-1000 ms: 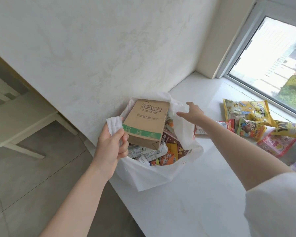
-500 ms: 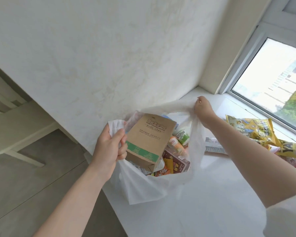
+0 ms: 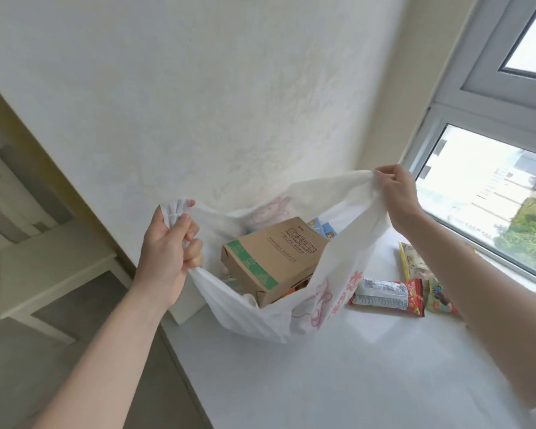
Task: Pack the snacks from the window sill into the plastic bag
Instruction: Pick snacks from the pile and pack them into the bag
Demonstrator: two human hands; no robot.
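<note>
A white plastic bag with red print stands on the white window sill, its mouth stretched wide. My left hand grips the bag's left handle, and my right hand pinches the right handle, lifted higher. Inside the bag a brown cardboard box with a green stripe lies tilted on top of other snacks, which are mostly hidden. On the sill to the right of the bag lie a red and white snack packet and yellow packets, partly behind my right forearm.
A pale wall rises right behind the bag. The window runs along the sill's far right side. At the left, beyond the sill's edge, a low cream table stands on a grey tiled floor.
My right hand took hold of the bag's right handle and pulled it up and to the right. Both hands rose, stretching the bag open, and the box tilted inside.
</note>
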